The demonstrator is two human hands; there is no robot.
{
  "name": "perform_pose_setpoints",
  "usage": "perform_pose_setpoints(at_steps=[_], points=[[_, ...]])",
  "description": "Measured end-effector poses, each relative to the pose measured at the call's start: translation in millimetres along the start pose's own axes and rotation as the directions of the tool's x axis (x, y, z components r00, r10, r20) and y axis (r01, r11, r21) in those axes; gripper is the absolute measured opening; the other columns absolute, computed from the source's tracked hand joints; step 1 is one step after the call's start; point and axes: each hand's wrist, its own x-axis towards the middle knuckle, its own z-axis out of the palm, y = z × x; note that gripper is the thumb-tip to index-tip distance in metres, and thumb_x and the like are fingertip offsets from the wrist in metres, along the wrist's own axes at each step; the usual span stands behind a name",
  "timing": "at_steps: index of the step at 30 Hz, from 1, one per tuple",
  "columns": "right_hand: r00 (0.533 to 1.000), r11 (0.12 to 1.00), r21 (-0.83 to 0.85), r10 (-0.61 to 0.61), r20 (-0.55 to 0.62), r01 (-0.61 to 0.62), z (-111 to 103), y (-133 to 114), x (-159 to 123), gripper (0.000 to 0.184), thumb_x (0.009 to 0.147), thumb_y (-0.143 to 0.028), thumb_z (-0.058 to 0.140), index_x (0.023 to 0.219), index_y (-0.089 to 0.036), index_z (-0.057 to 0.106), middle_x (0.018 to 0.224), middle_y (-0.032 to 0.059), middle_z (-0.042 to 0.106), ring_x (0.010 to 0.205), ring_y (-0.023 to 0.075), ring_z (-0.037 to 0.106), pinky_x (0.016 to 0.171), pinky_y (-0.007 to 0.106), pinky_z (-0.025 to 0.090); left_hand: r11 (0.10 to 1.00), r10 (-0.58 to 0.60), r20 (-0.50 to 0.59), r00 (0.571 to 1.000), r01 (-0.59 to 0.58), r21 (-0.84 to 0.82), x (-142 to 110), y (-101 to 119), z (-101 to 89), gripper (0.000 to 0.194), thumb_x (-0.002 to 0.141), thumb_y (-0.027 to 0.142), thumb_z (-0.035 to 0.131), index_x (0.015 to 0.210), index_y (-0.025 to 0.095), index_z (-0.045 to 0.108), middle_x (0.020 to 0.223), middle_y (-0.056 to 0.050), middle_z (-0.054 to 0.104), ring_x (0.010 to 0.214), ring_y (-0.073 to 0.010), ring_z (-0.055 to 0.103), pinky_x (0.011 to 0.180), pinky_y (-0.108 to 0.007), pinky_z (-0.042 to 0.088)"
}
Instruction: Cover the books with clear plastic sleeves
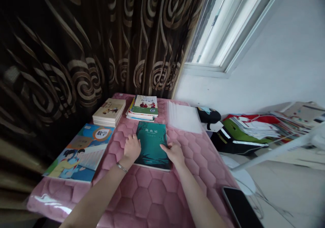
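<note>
Pink quilted worktop (157, 190) carries a dark green paperback book (151, 146), lying flat at centre. We have our left hand (131, 148) and right hand (174, 152) resting on its two side edges, fingers loosely spread, nothing gripped. Lifting calls for curled fingers beneath.

I am facing a table (157, 201) wearing a pink quilted cover. Behind the table, a dark curtain (76, 45) with swirl patterning is hanging. Right of the curtain, a window (223, 24) is admitting daylight above a white wall (279, 72).
</note>
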Motion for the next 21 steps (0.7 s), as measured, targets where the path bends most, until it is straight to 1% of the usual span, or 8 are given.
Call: perform_pose_setpoints(at_steps=[5,7,8,9,11,14,17,21], points=[[0.999,0.999,0.024,-0.047,-0.006,0.048,3,9,2,0.034,0.082,-0.055,0.057,0.082,-0.022,0.066,0.083,0.0038,0.072,0.082,0.0214,0.068,0.064,0.027,0.045,0.995,0.071,-0.029,0.997,-0.073,-0.071,-22,-13,-0.9,0.034,0.093,0.024,0.043,0.119,0.005,0.055,0.11,-0.02,0.06,0.097,-0.028,0.061,0.081,-0.039,0.05],[0.999,0.999,0.018,-0.042,0.002,0.042,2,8,0,0.033,0.082,-0.054,0.057,0.083,-0.022,0.066,0.086,0.0033,0.073,0.083,0.0212,0.068,0.066,0.027,0.046,0.988,0.068,0.007,0.998,-0.066,-0.136,-26,-16,-3.1,0.035,0.093,0.024,0.043,0.121,0.006,0.054,0.114,-0.02,0.059,0.102,-0.0288,0.06,0.084,-0.039,0.049],[0.999,0.999,0.008,-0.032,0.004,0.032,2,6,-2,0.033,0.082,-0.054,0.057,0.084,-0.022,0.066,0.087,0.0034,0.073,0.084,0.0216,0.068,0.066,0.028,0.046,0.984,0.038,0.05,0.998,-0.028,-0.178,-26,-17,-4.4,0.036,0.093,0.025,0.044,0.122,0.005,0.053,0.117,-0.021,0.058,0.104,-0.0295,0.059,0.085,-0.04,0.048],[1.0,1.0,-0.007,-0.02,0.003,0.02,1,3,-3,0.032,0.083,-0.054,0.057,0.085,-0.022,0.066,0.088,0.0037,0.073,0.085,0.022,0.068,0.067,0.028,0.046,0.975,-0.007,0.108,0.994,0.031,-0.22,-23,-18,-5.7,0.038,0.093,0.026,0.044,0.123,0.005,0.052,0.12,-0.023,0.057,0.107,-0.0303,0.058,0.086,-0.04,0.048],[1.0,0.999,-0.038,0.004,-0.008,-0.005,-1,-3,-7,0.031,0.084,-0.051,0.057,0.085,-0.022,0.066,0.09,0.0045,0.073,0.088,0.0225,0.068,0.068,0.028,0.046,0.945,-0.092,0.233,0.968,0.159,-0.287,-12,-19,-7.8,0.04,0.091,0.031,0.049,0.119,0.004,0.055,0.12,-0.025,0.059,0.11,-0.0316,0.058,0.086,-0.038,0.047],[0.999,0.998,-0.064,0.026,-0.02,-0.027,-3,-11,-11,0.028,0.086,-0.048,0.056,0.086,-0.021,0.065,0.091,0.0055,0.072,0.091,0.0224,0.068,0.07,0.027,0.047,0.903,-0.13,0.352,0.927,0.257,-0.343,12,-23,-8.6,0.036,0.083,0.042,0.06,0.1,0.009,0.064,0.102,-0.02,0.069,0.101,-0.0313,0.064,0.08,-0.034,0.049],[1.0,0.997,-0.069,0.017,-0.021,-0.019,-3,-14,-13,0.027,0.087,-0.046,0.054,0.087,-0.02,0.064,0.091,0.0058,0.071,0.091,0.0221,0.067,0.071,0.028,0.047,0.87,-0.122,0.38,0.917,0.283,-0.404,27,-26,-7.2,0.028,0.077,0.042,0.066,0.085,0.015,0.064,0.087,-0.014,0.072,0.089,-0.0289,0.069,0.071,-0.031,0.049],[0.997,0.995,-0.092,0.02,-0.069,-0.026,0,-13,-14,0.026,0.088,-0.044,0.052,0.092,-0.02,0.062,0.102,0.0088,0.066,0.091,0.0219,0.067,0.074,0.03,0.048,0.798,-0.103,0.313,0.944,0.267,-0.54,21,-20,-4.8,0.018,0.082,0.033,0.061,0.085,0.015,0.059,0.09,-0.013,0.071,0.088,-0.0252,0.068,0.07,-0.029,0.048]])
